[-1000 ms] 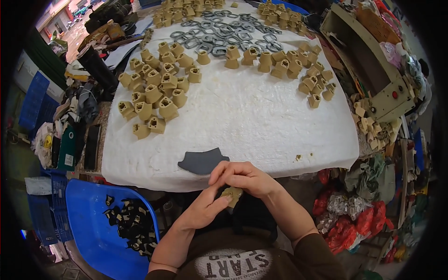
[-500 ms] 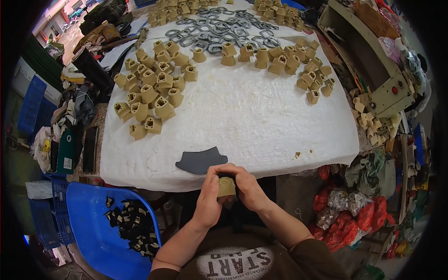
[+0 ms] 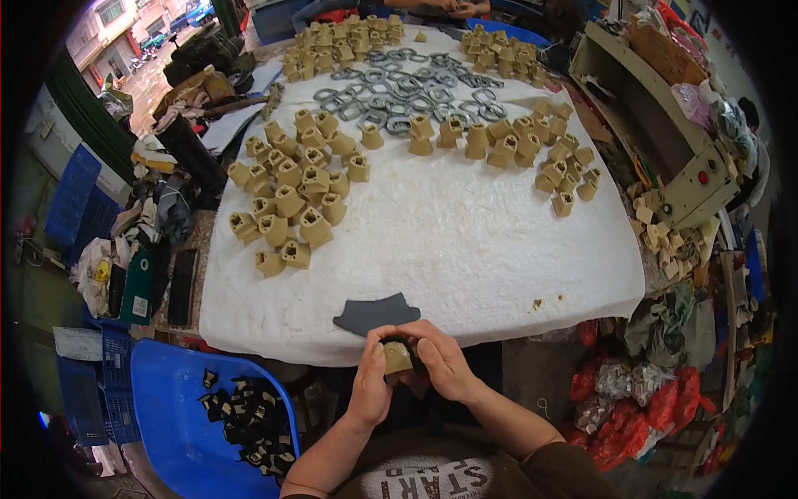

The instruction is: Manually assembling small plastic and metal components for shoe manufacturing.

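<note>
At the table's near edge, my left hand [image 3: 372, 386] and my right hand [image 3: 446, 368] are closed around one tan moulded piece [image 3: 398, 358]. Black material curves round the top and right of that piece, under my fingers; most of it is hidden. Just beyond my fingertips a dark grey cut sheet [image 3: 376, 313] with a curved outline lies flat on the white cloth [image 3: 465, 266]. A large group of similar hollow tan pieces [image 3: 288, 202] stands farther off to the left, and more tan pieces [image 3: 527, 150] stand at the right.
Several grey rings [image 3: 399, 87] lie across the far middle of the table. To my lower left, a blue tub [image 3: 179, 432] holds black-and-tan pieces [image 3: 249, 424]. Red plastic bags [image 3: 619, 432] are heaped at the lower right. Another person's hands [image 3: 453, 7] show at the far edge.
The view has tilted up, so the table sits lower in the picture and the far person's hands appear. My hands keep hold of the tan piece, with my fingers slightly shifted.
</note>
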Demonstrator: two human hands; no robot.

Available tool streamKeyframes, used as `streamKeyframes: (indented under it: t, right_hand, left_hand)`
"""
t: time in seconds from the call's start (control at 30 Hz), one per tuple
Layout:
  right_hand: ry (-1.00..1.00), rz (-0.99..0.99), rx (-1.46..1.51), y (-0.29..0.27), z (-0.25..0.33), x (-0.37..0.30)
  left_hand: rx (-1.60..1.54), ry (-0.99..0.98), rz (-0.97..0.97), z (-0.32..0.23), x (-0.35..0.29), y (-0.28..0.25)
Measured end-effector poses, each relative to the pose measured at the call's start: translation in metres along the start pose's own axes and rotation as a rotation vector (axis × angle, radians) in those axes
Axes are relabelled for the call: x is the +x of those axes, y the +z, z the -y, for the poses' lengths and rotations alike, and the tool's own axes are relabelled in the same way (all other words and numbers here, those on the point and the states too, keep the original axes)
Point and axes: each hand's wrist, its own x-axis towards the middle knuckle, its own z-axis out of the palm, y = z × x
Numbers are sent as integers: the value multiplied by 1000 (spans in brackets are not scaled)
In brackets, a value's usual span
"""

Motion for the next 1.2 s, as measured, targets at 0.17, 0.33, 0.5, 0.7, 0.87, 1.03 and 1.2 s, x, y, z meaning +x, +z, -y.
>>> streamKeyframes:
  t: [0.17,0.33,0.5,0.7,0.87,1.03,1.2]
  right_hand:
    - [-122,-112,-264,-8,-8,9]
    - [-82,-171,-307,-12,-6,14]
    - [-290,-129,-511,-14,-14,23]
    - [-414,-26,-817,-5,-20,35]
    - [-427,-2,-897,-5,-25,42]
    - [-418,22,-937,-1,-29,46]
    - [-419,1,-977,-2,-33,48]
  left_hand:
    - [-15,27,-53,-3,-2,-15]
    - [-46,117,-127,-5,-3,-28]
    - [2,207,-349,-12,-14,-58]
    - [648,312,-897,2,-62,-154]
    - [1451,50,-1202,28,-119,-204]
    - [1627,-401,-1321,49,-153,-223]
    - [1501,-449,-1316,32,-142,-212]
